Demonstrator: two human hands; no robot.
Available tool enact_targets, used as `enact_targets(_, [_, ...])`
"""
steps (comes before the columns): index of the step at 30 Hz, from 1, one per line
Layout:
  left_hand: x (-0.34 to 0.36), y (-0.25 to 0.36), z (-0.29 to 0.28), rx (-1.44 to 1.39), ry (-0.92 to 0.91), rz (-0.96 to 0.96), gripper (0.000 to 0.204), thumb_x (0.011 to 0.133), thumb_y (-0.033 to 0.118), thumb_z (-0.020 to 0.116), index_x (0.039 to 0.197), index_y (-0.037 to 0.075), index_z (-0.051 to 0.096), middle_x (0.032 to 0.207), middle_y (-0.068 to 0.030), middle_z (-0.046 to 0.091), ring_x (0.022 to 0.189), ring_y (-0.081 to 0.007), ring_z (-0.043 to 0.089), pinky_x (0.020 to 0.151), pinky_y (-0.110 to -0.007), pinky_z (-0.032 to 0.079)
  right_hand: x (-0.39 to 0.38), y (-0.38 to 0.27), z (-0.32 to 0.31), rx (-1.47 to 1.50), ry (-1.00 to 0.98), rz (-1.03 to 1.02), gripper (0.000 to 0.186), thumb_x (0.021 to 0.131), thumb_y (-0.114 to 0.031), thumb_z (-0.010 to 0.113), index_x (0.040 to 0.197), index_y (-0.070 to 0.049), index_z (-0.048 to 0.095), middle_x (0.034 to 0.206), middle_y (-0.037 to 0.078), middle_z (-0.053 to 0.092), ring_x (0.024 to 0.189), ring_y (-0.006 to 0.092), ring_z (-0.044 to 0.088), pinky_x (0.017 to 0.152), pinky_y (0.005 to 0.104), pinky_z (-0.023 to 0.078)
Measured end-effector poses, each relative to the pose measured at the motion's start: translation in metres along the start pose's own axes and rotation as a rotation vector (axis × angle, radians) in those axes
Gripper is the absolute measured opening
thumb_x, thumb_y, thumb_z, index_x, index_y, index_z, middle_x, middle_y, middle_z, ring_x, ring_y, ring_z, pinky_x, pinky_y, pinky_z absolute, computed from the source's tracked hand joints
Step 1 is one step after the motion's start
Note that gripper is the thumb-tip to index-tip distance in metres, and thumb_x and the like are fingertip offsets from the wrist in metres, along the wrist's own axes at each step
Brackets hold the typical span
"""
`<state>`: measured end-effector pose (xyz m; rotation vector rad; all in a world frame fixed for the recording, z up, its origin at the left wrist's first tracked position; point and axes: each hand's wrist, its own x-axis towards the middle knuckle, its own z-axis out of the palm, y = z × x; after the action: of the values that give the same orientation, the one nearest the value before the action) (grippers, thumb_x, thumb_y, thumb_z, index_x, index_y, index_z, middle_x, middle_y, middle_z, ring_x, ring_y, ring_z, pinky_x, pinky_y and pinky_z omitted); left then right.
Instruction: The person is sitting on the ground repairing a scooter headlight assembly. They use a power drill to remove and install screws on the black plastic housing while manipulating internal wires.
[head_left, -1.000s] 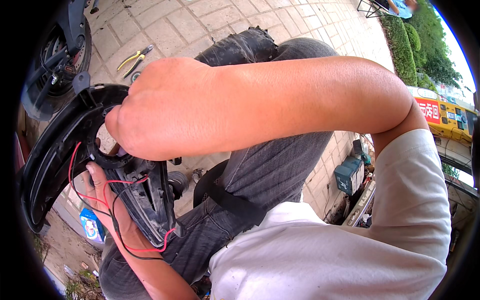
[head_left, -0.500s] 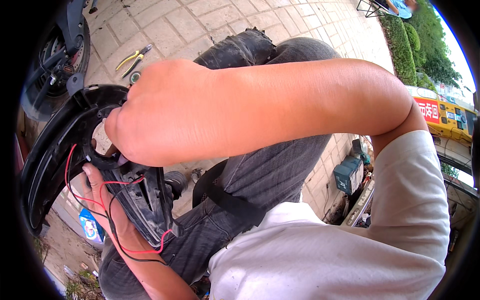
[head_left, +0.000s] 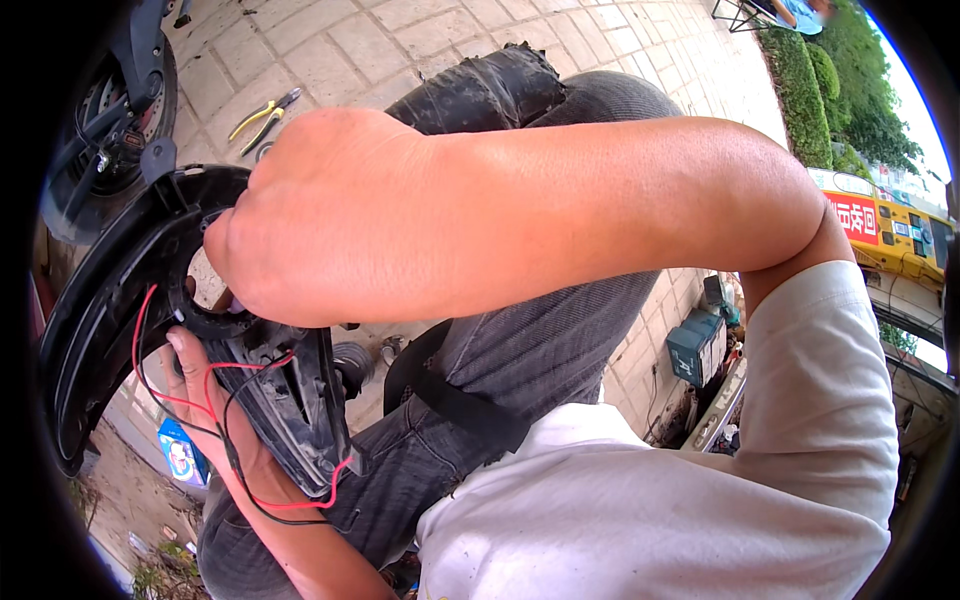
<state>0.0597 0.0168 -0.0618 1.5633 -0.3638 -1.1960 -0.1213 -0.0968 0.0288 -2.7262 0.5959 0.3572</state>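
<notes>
A black plastic mudguard [head_left: 82, 330] with a round opening lies over my lap at the left. My left hand [head_left: 200, 385] supports it from beneath, the thumb up against the part below the opening and the other fingers mostly hidden. Across the opening reaches my right hand [head_left: 325, 215], closed, knuckles up. Its fingertips are at the ring's edge, and what they pinch is hidden behind the hand. A red wire [head_left: 208, 385] and a black wire [head_left: 228, 440] hang loosely from the mudguard over my left wrist.
Yellow-handled pliers [head_left: 263, 122] lie on the paving beyond my right hand. A wheel [head_left: 125, 140] stands at the far left. A black padded roll [head_left: 480, 92] is near my knee. A blue box [head_left: 182, 452] sits left of my leg, a teal case [head_left: 697, 347] to the right.
My right hand has shifted slightly left and up along the opening. The mudguard and wires have moved a little with it. My left hand keeps its hold.
</notes>
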Motion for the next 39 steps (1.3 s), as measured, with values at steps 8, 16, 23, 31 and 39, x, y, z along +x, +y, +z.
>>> enact_targets(8, [0.0017, 0.0011, -0.0053, 0.069, -0.030, 0.023, 0.062, 0.099, 0.042, 0.055, 0.136, -0.006, 0.043, 0.125, -0.0165, 0.058, 0.108, -0.0227, 0.060, 0.092, -0.034, 0.049, 0.0000, 0.0021, 0.0031, -0.059, 0.045, -0.096, 0.023, 0.070, -0.009, 0.073, 0.092, -0.005, 0.074, 0.086, 0.012, 0.072, 0.085, 0.0300, 0.071, 0.060, 0.0428, 0.055])
enact_targets(16, [0.0022, 0.0024, -0.0025, -0.019, -0.176, 0.071, 0.044, 0.104, 0.031, 0.048, 0.133, -0.001, 0.051, 0.126, -0.0109, 0.060, 0.109, -0.0195, 0.062, 0.093, -0.033, 0.050, -0.0019, 0.0033, -0.0013, -0.087, 0.014, -0.117, 0.021, 0.071, -0.008, 0.072, 0.091, -0.005, 0.073, 0.085, 0.011, 0.072, 0.085, 0.0303, 0.071, 0.060, 0.0436, 0.055])
enact_targets(23, [0.0027, 0.0032, -0.0034, -0.015, -0.160, 0.044, 0.045, 0.104, 0.031, 0.047, 0.136, 0.000, 0.051, 0.127, -0.0116, 0.060, 0.110, -0.0194, 0.062, 0.094, -0.033, 0.050, 0.0010, 0.0015, -0.0020, -0.089, 0.004, -0.075, 0.021, 0.074, -0.010, 0.069, 0.095, -0.006, 0.073, 0.087, 0.011, 0.072, 0.086, 0.0308, 0.071, 0.062, 0.0428, 0.056])
enact_targets(31, [0.0020, 0.0032, -0.0044, -0.032, -0.163, 0.043, 0.045, 0.104, 0.030, 0.046, 0.136, -0.001, 0.050, 0.129, -0.0124, 0.059, 0.112, -0.0200, 0.060, 0.097, -0.034, 0.048, 0.0031, 0.0012, -0.0032, -0.035, -0.021, -0.038, 0.024, 0.077, -0.010, 0.067, 0.099, -0.006, 0.073, 0.089, 0.012, 0.073, 0.086, 0.0307, 0.071, 0.063, 0.0437, 0.055])
enact_targets(39, [0.0030, 0.0008, -0.0064, 0.083, -0.108, 0.100, 0.057, 0.101, 0.041, 0.051, 0.134, -0.006, 0.048, 0.127, -0.0157, 0.058, 0.110, -0.0211, 0.058, 0.096, -0.032, 0.045, 0.0021, 0.0032, -0.0043, -0.030, -0.028, -0.051, 0.022, 0.077, -0.010, 0.067, 0.098, -0.005, 0.074, 0.088, 0.012, 0.073, 0.086, 0.0309, 0.071, 0.062, 0.0439, 0.055])
